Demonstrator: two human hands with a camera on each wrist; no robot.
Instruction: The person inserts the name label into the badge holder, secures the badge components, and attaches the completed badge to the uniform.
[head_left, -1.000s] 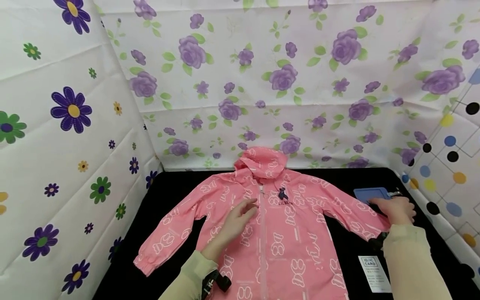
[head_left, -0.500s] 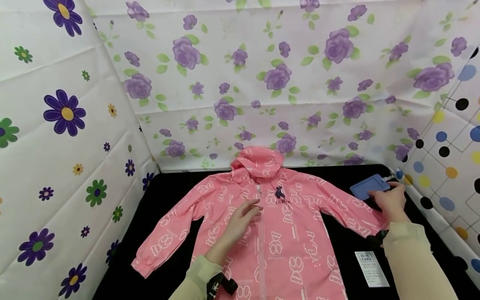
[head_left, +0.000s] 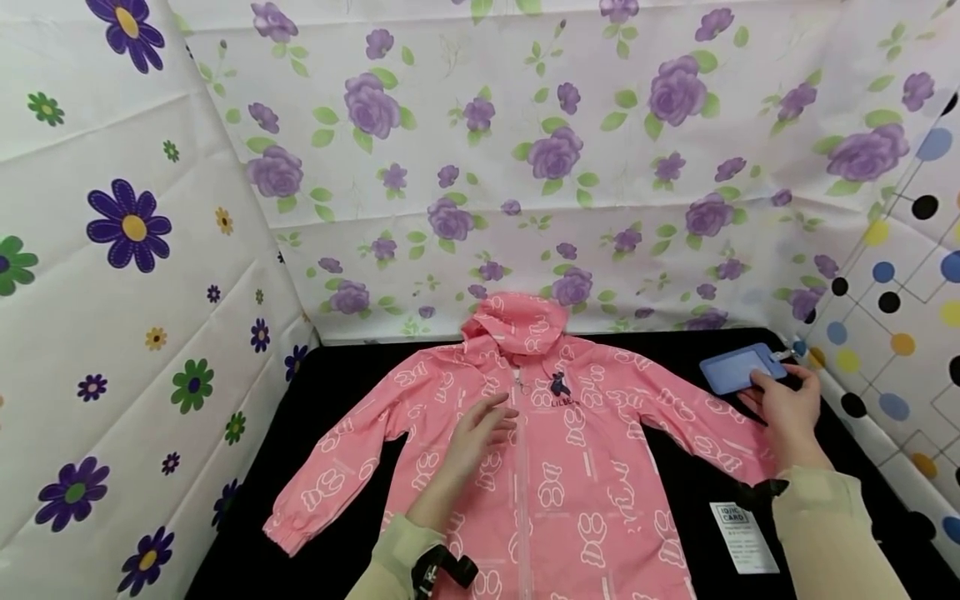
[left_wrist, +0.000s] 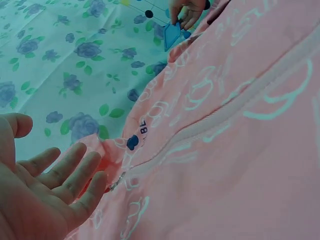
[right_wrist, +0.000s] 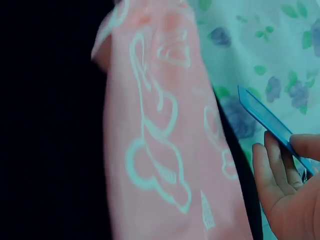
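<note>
Our right hand (head_left: 791,408) pinches the blue card holder (head_left: 733,370) at two o'clock from the pink jacket (head_left: 570,508); our left hand (head_left: 474,433), fingers apart, hovers above the jacket.

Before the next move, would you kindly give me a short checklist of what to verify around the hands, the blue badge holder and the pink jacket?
1. Right hand has hold of the blue badge holder: ok, pinched between thumb and fingers.
2. Left hand is free: ok, it holds nothing, over the jacket front.
3. Pink jacket is spread front side up: ok, both sleeves out to the sides.
4. Zip pull is near the collar: ok.
5. White card lies apart from the jacket: ok, on the black surface.
6. Badge holder has a card inside: cannot tell.
</note>
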